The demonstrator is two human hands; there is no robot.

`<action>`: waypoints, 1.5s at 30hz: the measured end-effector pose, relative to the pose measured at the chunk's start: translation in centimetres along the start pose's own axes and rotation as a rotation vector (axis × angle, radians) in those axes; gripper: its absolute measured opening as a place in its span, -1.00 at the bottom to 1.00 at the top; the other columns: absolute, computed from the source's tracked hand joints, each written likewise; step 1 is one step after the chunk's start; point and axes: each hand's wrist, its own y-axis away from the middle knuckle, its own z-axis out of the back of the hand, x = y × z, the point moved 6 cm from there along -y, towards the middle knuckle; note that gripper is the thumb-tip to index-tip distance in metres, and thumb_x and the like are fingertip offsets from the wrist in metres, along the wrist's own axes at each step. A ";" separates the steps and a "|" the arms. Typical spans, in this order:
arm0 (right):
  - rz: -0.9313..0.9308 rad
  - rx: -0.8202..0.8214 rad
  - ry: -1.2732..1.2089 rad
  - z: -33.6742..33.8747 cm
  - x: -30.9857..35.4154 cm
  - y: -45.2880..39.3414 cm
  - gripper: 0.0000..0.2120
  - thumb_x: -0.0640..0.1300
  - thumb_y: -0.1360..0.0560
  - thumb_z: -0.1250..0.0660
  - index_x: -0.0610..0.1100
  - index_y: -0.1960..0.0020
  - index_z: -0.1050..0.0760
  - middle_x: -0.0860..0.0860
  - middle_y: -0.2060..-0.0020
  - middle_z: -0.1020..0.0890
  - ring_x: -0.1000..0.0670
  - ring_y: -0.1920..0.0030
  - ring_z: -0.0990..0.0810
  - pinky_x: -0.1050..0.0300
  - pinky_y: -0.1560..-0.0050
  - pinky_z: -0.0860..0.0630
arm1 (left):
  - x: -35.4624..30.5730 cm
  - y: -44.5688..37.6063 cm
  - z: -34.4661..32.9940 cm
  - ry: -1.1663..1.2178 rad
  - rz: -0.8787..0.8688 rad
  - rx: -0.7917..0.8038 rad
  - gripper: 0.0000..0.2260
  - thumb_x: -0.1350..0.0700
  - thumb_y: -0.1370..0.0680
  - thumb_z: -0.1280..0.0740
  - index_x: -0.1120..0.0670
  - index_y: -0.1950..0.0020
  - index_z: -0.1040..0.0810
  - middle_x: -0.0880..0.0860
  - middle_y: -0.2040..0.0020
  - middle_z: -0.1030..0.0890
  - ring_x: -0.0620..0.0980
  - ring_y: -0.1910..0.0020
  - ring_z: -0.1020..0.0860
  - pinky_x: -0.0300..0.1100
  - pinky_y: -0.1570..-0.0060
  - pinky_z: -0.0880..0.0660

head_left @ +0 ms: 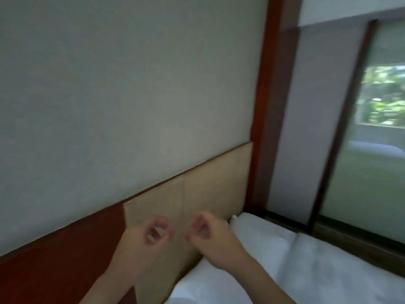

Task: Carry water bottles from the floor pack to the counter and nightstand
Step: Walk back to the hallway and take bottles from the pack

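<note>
No water bottle, floor pack, counter or nightstand shows in this blurred, tilted head view. My left hand (145, 234) is raised in front of the tan headboard panel (210, 183), its fingers curled into a loose ring around nothing. My right hand (208, 232) is level with it, a short gap to its right, fingers likewise curled and holding nothing. Both forearms rise from the bottom edge of the frame.
A bed with white pillows and sheets (306, 266) lies at the lower right against the headboard. A dark red wood panel (54, 260) runs along the wall at lower left. A red-brown post (263, 106) and a window (381, 119) stand at the right.
</note>
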 end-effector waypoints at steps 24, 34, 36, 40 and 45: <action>-1.107 -1.660 0.404 48.5 -10.3 100.8 -0.67 0.07 -0.50 -0.36 0.00 -0.22 -0.50 0.15 0.07 -0.62 0.21 0.13 -0.58 0.34 0.23 -0.42 | -74.3 64.3 -49.3 0.750 -0.926 1.325 -0.95 0.01 -0.45 -0.46 -0.11 0.12 -0.63 -0.31 0.15 -0.64 -0.20 0.18 -0.60 -0.36 0.21 -0.50; -1.328 -1.927 0.483 50.1 -8.9 122.8 -0.69 0.08 -0.49 -0.34 0.04 -0.20 -0.47 0.15 0.05 -0.63 0.16 0.12 -0.62 0.15 0.09 -0.52 | -88.3 86.3 -52.6 0.863 -1.082 1.598 -0.92 0.03 -0.47 -0.47 -0.10 0.08 -0.62 -0.16 0.17 -0.66 -0.18 0.22 -0.58 -0.30 0.24 -0.50; -1.343 -1.938 0.483 51.6 -9.8 125.5 -0.70 0.07 -0.49 -0.33 0.03 -0.20 -0.47 0.15 0.04 -0.62 0.16 0.12 -0.62 0.18 0.12 -0.52 | -90.5 89.5 -54.4 0.887 -1.087 1.642 -0.88 0.04 -0.46 -0.48 -0.11 0.05 -0.61 -0.20 0.16 -0.65 -0.17 0.22 -0.58 -0.27 0.22 -0.51; -1.354 -1.962 0.493 56.9 -12.3 130.7 -0.69 0.05 -0.50 -0.32 0.02 -0.21 -0.46 0.15 0.04 -0.62 0.18 0.10 -0.60 0.24 0.17 -0.48 | -96.0 94.2 -59.2 0.927 -1.099 1.686 -0.83 0.03 -0.46 -0.46 -0.16 -0.01 -0.57 -0.30 0.12 -0.62 -0.20 0.16 -0.58 -0.23 0.17 -0.53; -1.321 -2.019 0.474 65.8 -15.6 136.2 -0.70 0.08 -0.49 -0.32 0.05 -0.19 -0.45 0.14 0.01 -0.62 0.16 0.12 -0.61 0.21 0.22 -0.49 | -104.5 98.0 -66.3 0.938 -1.112 1.720 -0.83 0.01 -0.46 -0.46 -0.17 -0.01 -0.56 -0.12 0.08 -0.66 -0.18 0.20 -0.59 -0.22 0.16 -0.54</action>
